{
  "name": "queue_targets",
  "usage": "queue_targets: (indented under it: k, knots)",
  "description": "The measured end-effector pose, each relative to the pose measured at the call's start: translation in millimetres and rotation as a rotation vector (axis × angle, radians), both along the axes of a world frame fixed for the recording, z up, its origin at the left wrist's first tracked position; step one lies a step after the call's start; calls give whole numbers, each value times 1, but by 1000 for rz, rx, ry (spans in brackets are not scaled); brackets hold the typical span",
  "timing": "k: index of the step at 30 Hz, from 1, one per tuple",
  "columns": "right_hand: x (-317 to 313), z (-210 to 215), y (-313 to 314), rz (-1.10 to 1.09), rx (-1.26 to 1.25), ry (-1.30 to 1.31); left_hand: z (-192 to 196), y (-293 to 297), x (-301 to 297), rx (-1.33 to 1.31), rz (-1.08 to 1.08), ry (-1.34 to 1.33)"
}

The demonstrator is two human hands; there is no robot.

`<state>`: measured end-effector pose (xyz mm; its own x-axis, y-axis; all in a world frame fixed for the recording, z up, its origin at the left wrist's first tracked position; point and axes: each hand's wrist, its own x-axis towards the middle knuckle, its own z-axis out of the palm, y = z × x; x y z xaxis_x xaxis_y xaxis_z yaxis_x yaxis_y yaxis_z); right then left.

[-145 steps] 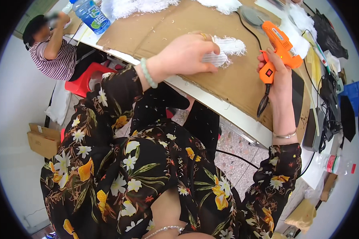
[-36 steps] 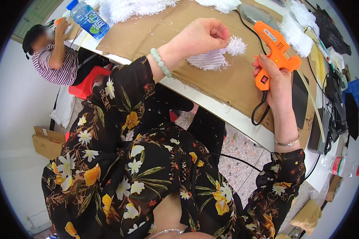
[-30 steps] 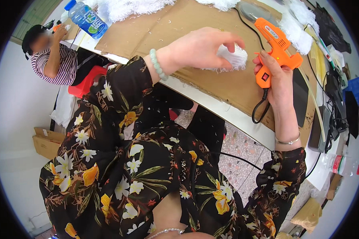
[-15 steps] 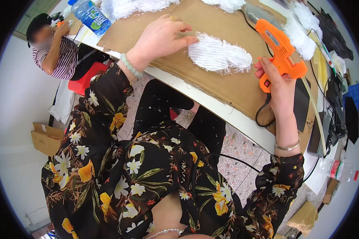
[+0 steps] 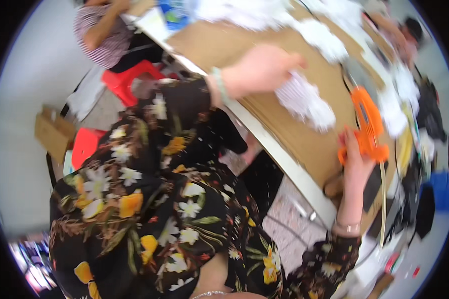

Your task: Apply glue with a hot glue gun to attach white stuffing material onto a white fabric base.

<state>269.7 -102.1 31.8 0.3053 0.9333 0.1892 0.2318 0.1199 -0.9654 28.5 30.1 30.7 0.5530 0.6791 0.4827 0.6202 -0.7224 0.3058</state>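
My right hand [image 5: 356, 154] is wrapped around the handle of an orange hot glue gun [image 5: 368, 119]. A long pale glue stick [image 5: 382, 204] trails from the gun's back end. Left of the gun, a white, sole-shaped piece of ribbed cloth with frayed edges [image 5: 307, 104] is over the brown cardboard [image 5: 264, 109]. My left hand [image 5: 264, 70] is at the far end of this cloth piece and overlaps its edge. Motion smears the left fingers, so whether they pinch the cloth is unclear.
White fuzzy pieces [image 5: 244, 12] lie along the far side. A blue bottle [image 5: 173, 12] stands far left. One person in stripes [image 5: 97, 32] sits at the left by a red stool [image 5: 129, 79]; another [image 5: 399, 37] is far right. Dark cables and bags line the right side.
The view has swung, shifting the table down and right in the picture and blurring it. My left hand reaches further over the cloth's end. The glue gun stays in my right hand.
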Motion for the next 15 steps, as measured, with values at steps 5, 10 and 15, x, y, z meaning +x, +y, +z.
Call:
queue_targets:
  k: [5,10,15]
  knots:
    - [16,-10,-17,-46,3,-24,5,16,16,-259,-77,-103]
    - [11,-10,-8,39,22,-11,7,18,-7,-236,120,-362]
    - [11,-13,-8,-4,44,8,-11,5,-23,-357,0,-912]
